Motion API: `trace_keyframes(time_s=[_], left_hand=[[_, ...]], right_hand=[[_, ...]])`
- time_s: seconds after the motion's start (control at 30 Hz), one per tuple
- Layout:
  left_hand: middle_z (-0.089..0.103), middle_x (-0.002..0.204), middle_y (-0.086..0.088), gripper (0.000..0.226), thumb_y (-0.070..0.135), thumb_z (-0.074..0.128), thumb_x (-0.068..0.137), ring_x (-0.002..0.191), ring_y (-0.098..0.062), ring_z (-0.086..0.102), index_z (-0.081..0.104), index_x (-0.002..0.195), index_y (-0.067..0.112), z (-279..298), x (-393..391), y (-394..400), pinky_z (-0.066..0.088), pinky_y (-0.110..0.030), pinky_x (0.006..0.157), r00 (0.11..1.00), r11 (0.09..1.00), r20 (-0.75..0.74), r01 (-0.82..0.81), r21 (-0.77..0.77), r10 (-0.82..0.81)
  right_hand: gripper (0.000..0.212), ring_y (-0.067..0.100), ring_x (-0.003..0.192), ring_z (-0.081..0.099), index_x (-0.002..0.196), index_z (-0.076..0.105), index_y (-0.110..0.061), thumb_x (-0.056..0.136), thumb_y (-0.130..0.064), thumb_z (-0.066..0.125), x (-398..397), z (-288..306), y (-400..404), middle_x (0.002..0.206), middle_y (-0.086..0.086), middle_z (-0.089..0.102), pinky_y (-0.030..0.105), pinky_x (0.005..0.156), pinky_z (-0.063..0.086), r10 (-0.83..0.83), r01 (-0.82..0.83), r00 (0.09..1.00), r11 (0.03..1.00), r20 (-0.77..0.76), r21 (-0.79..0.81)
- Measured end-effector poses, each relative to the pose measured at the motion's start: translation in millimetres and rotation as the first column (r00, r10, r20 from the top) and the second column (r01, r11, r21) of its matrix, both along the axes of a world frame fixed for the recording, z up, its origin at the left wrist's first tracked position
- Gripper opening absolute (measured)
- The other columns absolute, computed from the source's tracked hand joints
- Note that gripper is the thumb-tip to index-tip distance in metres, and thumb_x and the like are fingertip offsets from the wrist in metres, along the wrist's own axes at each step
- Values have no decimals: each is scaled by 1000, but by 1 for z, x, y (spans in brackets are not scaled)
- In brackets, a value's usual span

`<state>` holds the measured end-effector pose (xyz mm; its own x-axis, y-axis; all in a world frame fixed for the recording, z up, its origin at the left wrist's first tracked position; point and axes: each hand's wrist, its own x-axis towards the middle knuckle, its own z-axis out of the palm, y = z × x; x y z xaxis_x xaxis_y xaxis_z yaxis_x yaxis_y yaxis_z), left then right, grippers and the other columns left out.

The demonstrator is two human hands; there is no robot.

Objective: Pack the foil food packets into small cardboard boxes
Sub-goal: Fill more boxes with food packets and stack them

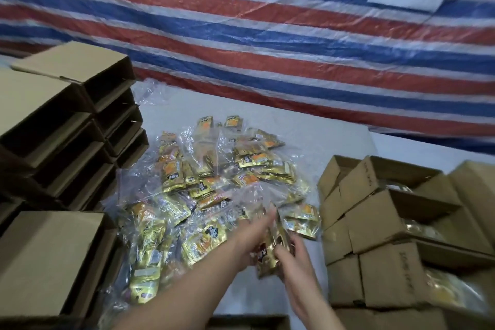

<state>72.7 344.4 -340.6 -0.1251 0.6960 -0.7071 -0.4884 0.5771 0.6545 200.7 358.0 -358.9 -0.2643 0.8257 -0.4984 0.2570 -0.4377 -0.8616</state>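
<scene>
Gathering a small stack of foil packets (pixel 270 254) above the near edge of the bench (pixel 308 126), the left hand (pixel 254 233) and right hand (pixel 290 252) both curl their fingers around it, just beside the loose pile (pixel 214 182). The stack stands on edge, long axis running near to far. Squaring the edges before carrying it to the open boxes (pixel 388 211) at the right edge should help it slide in flat.
</scene>
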Motion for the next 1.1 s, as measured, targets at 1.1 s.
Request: trace_keyframes(time_s=[1.1], left_hand=[[31, 149, 11, 80, 61, 55, 87, 140, -7, 27, 23, 151, 25, 42, 20, -149, 21, -34, 120, 711, 891, -673, 420, 173, -204]], right_hand=[[81, 8, 113, 65, 140, 35, -37, 76, -11, 77, 43, 27, -80, 121, -17, 67, 21, 85, 54, 654, -640, 756, 731, 25, 237]])
